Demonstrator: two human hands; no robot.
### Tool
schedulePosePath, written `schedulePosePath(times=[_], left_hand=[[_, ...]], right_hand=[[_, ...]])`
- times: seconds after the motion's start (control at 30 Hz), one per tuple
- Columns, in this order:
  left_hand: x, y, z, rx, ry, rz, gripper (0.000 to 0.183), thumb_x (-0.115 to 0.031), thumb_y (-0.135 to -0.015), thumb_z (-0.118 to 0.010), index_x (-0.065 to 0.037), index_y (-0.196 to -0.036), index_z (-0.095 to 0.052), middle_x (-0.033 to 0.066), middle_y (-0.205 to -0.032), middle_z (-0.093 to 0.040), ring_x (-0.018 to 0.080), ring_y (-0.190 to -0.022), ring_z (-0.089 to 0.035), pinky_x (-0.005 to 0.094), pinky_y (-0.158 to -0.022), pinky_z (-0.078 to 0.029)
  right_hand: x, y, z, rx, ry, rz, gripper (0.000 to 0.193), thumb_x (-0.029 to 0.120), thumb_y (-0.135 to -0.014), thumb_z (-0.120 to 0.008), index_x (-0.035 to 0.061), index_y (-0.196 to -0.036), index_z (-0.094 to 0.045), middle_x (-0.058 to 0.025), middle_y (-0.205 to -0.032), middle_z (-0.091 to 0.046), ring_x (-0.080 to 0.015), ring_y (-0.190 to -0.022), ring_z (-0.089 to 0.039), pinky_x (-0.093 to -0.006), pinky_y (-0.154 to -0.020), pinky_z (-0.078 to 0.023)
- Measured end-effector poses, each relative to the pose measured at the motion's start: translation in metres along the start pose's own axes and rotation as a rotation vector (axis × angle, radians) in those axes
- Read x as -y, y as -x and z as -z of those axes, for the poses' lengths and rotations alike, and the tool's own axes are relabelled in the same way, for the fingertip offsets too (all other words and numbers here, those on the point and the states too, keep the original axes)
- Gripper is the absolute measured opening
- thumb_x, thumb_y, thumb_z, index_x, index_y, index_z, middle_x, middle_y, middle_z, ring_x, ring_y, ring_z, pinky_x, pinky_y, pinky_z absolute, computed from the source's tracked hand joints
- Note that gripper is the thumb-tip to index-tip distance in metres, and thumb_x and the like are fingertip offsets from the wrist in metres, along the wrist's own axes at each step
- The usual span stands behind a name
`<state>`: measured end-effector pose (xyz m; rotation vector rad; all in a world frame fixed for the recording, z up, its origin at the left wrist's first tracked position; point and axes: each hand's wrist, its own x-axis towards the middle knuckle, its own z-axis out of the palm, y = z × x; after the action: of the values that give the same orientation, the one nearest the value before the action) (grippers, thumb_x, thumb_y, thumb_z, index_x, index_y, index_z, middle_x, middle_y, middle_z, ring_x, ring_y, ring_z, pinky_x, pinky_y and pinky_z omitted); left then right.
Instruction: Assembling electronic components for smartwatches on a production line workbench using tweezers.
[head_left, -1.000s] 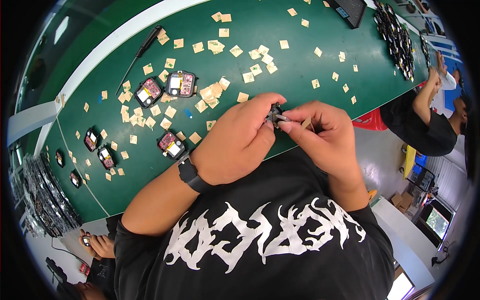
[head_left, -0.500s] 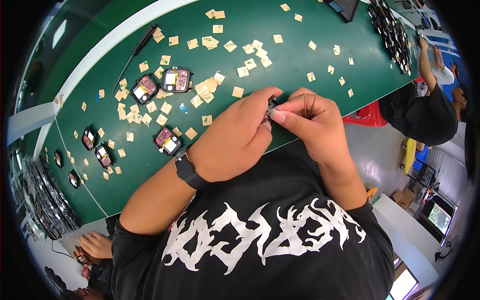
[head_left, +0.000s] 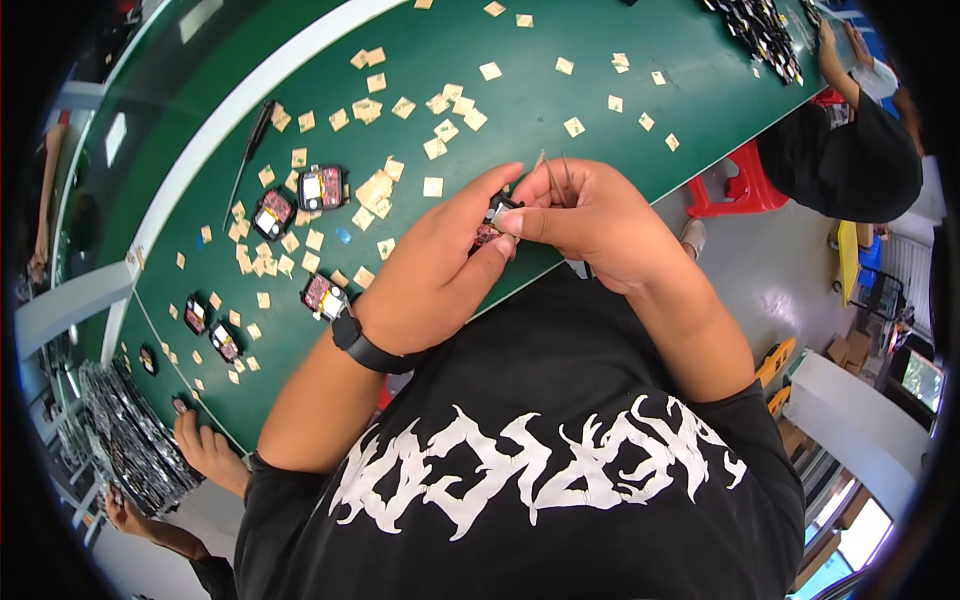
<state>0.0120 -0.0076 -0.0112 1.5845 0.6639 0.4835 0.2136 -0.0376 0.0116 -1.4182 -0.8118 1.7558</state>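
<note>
Hands (head_left: pixel 440 260) (head_left: pixel 605 215) grip 1 device (head_left: pixel 494 216), right also tweezers (head_left: pixel 567 172), by the table edge (head_left: pixel 518 286), bare surface (head_left: pixel 710 112) rightward.

The black T-shirt (head_left: pixel 640 550), short-sleeved, bears large, jagged white lettering (head_left: pixel 522 455) across its front. Beyond the T-shirt's left sleeve (head_left: pixel 277 495), a black-strapped wristwatch (head_left: pixel 372 350) encircles the wrist. Left hand (head_left: pixel 435 265) and right hand (head_left: pixel 600 220): bare.
</note>
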Motion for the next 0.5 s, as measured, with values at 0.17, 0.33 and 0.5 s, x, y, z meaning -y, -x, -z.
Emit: schedulePosePath(times=[0.17,0.33,0.5], left_hand=[[-0.004,-0.007,-0.001,-0.087,0.293,0.246,0.047,-0.005,-0.1,-0.052,-0.001,-0.145,-0.041,0.0064,-0.097,-0.063,0.0062,-0.071,-0.054,0.0201,-0.061,-0.045],[-0.006,-0.005,0.006,-0.056,0.28,0.238,0.036,-0.002,-0.1,-0.051,0.002,-0.136,-0.052,0.0069,-0.091,-0.064,0.005,-0.067,-0.051,0.0202,-0.058,-0.044],[-0.009,-0.011,0.015,-0.014,0.395,0.329,0.042,-0.003,-0.101,-0.05,0.001,-0.142,-0.047,0.0082,-0.092,-0.065,0.0052,-0.065,-0.05,0.02,-0.058,-0.044]], right_hand=[[0.003,-0.004,0.001,-0.02,-0.021,-0.048,0.018,0.011,-0.089,-0.076,0.0002,-0.096,-0.064,-0.0007,-0.079,-0.066,0.0001,-0.055,-0.047,-0.0172,-0.045,-0.028],[0.002,-0.004,0.024,0.066,-0.159,-0.178,0.015,0.015,-0.094,-0.07,0.0016,-0.099,-0.063,-0.0005,-0.075,-0.059,-0.0012,-0.053,-0.041,-0.0192,-0.044,-0.025],[0.011,-0.007,0.044,0.145,-0.268,-0.193,0.016,0.016,-0.097,-0.066,0.0007,-0.099,-0.063,-0.0029,-0.078,-0.061,-0.0018,-0.054,-0.041,-0.0187,-0.045,-0.027]])
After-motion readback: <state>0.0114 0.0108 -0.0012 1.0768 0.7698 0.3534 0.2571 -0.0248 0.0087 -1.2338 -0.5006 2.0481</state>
